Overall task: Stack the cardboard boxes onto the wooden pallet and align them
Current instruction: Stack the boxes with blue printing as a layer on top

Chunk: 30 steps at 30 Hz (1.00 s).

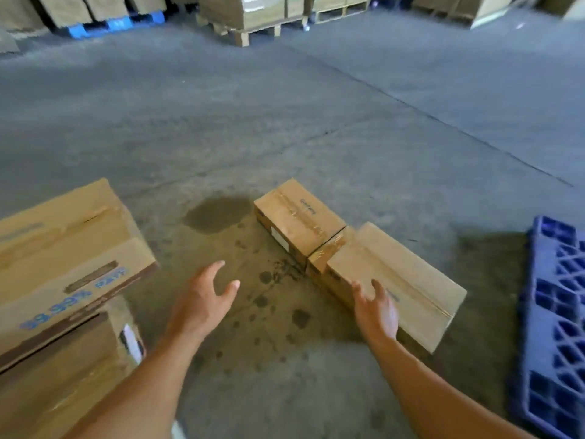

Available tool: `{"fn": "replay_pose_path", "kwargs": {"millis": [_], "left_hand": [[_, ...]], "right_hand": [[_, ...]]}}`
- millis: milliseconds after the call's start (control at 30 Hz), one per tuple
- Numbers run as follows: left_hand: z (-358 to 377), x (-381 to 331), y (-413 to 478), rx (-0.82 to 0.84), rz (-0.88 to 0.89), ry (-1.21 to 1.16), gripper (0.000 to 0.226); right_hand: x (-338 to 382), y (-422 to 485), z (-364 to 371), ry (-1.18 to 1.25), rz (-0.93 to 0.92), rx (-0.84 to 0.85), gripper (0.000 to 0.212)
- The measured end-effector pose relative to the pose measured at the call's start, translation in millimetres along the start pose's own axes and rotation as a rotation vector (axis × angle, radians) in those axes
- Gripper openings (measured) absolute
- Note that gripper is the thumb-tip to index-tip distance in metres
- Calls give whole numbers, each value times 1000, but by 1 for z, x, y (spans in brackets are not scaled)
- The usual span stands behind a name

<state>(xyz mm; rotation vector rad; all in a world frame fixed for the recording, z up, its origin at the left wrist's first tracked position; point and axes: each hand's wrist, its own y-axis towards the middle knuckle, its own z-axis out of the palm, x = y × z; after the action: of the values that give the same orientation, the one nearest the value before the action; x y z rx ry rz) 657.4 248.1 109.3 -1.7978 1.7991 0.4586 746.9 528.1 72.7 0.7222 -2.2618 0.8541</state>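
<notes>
left hand (205, 296) fingers spread, holding nothing, over floor (285, 122) | right hand (375, 307) fingers loose and apart at near box (395, 280) side, contact unclear | near box and far box (297, 217) brown, taped closed, on floor mid-frame, just beside each other | blue pallet (557, 312) at right | wooden pallet (247, 33) far back, loaded

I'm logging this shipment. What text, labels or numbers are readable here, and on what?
Large left box: blue print, perhaps ending "PAY"; rest blurred.
Far small box: dark print on top and white side label, both too blurred.
Near small box: blue side print, unreadable.
</notes>
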Motion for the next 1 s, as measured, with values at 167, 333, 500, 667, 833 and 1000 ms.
{"fn": "replay_pose_path", "kwargs": {"millis": [167, 333, 500, 667, 833, 1000], "left_hand": [[112, -64, 63, 205, 187, 41, 54], [235, -89, 125, 354, 216, 61, 56], [370, -82, 203, 393, 141, 75, 71], [485, -61, 263, 460, 43, 55, 107], [553, -37, 283, 513, -36, 36, 89], [568, -7, 302, 570, -307, -332, 105]], "right_hand": [[-88, 61, -41, 55, 223, -188, 64], [-182, 134, -46, 68, 498, -262, 67], [-269, 231, -21, 151, 665, -338, 72], [-341, 291, 8, 319, 746, -426, 92], [-395, 313, 26, 509, 733, -486, 67], [-401, 319, 38, 750, 759, -539, 59]]}}
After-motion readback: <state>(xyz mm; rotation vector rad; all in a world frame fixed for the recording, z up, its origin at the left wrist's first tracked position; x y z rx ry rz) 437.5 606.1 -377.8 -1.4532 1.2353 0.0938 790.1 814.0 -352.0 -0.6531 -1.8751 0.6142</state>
